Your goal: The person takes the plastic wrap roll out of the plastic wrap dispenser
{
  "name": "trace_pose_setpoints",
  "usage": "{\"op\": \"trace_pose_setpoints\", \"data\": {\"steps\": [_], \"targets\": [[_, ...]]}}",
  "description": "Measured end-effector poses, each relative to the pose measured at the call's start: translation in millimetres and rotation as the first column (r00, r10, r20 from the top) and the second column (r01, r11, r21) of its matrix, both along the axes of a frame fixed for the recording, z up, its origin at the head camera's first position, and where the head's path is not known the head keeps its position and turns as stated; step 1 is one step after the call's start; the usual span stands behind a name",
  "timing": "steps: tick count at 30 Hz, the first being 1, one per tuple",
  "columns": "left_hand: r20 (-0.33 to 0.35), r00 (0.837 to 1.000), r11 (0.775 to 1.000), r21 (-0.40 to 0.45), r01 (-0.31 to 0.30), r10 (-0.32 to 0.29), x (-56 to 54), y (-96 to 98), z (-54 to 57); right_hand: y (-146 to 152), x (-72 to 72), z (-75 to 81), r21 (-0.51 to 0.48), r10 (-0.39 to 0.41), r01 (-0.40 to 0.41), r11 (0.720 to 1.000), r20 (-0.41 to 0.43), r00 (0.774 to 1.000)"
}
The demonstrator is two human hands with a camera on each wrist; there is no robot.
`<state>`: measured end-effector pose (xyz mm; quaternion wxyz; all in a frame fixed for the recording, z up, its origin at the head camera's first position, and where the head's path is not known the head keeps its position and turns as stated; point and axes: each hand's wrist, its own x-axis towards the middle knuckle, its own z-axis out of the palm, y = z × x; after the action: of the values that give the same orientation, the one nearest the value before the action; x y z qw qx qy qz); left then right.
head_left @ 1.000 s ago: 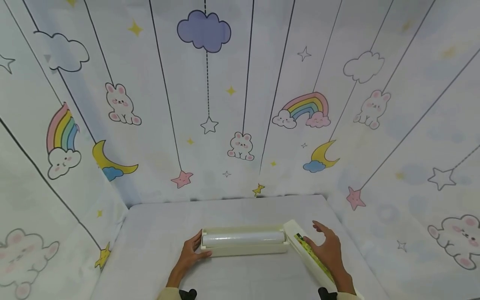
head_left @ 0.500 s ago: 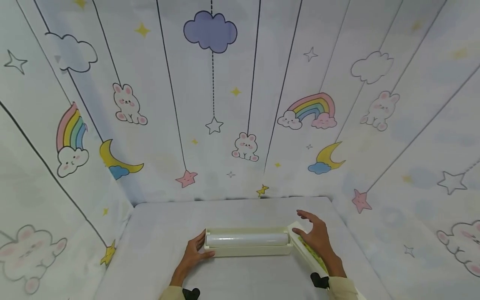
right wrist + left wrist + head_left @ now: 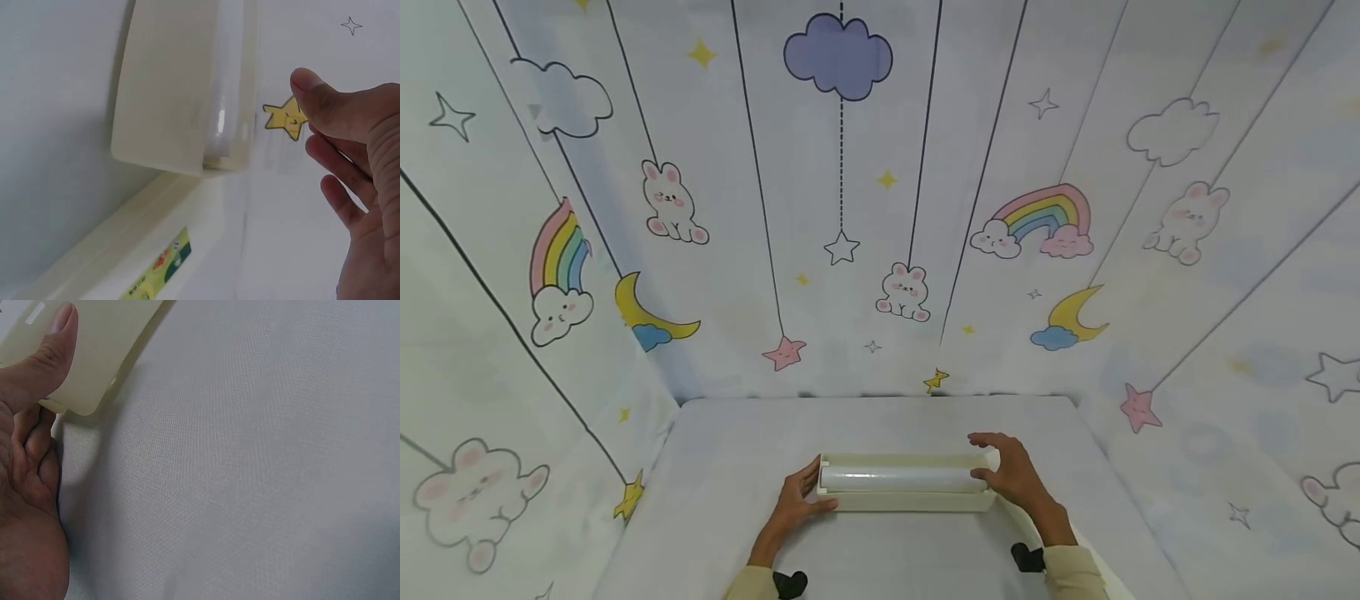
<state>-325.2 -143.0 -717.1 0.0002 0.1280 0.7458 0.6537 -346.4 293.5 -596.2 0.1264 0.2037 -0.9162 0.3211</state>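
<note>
A long cream cling film dispenser [image 3: 910, 502] lies on the white-covered table, its top uncovered. Inside it lies a shiny roll of clear film [image 3: 902, 478]. My left hand [image 3: 796, 504] grips the dispenser's left end, the thumb on the front wall and the fingers behind the end. Over the right end is my right hand [image 3: 1019, 479], its fingers loosely bent and apart; the right wrist view shows nothing between them. A matching cream lid [image 3: 119, 231] with a green and yellow label [image 3: 159, 262] slants away from that end, mostly hidden under my right forearm in the head view.
The tabletop [image 3: 880, 425] is covered with white cloth. Behind it and at both sides rise cloth walls [image 3: 737, 250] printed with clouds, rabbits, stars and rainbows. Black heart-shaped pieces [image 3: 1028, 557] show at both sleeve cuffs.
My right hand has moved left from above the lid to the dispenser's right end. My left hand keeps its grip on the left end. The head view has shifted slightly.
</note>
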Motion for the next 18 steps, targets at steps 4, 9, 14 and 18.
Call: {"op": "trace_pose_setpoints", "data": {"steps": [4,9,14,18], "targets": [[0.011,1.0,1.0,0.002,0.001,-0.001,-1.0,0.0,1.2,-5.7,-3.3,-5.3,0.023,0.028,-0.03,0.999,0.064,0.998],[0.017,1.0,1.0,0.002,0.001,-0.001,-1.3,1.6,2.1,-7.1,-9.0,-13.4,0.079,0.033,-0.046,0.996,0.158,0.987],[0.029,1.0,1.0,0.008,0.005,-0.005,-3.3,1.6,-1.8,-7.8,-13.0,-18.4,0.111,0.031,-0.056,0.992,0.214,0.976],[0.047,0.999,1.0,0.021,0.006,-0.007,-5.9,0.2,-5.0,-9.3,-14.9,-20.1,0.114,0.043,-0.073,0.991,0.246,0.968]]}}
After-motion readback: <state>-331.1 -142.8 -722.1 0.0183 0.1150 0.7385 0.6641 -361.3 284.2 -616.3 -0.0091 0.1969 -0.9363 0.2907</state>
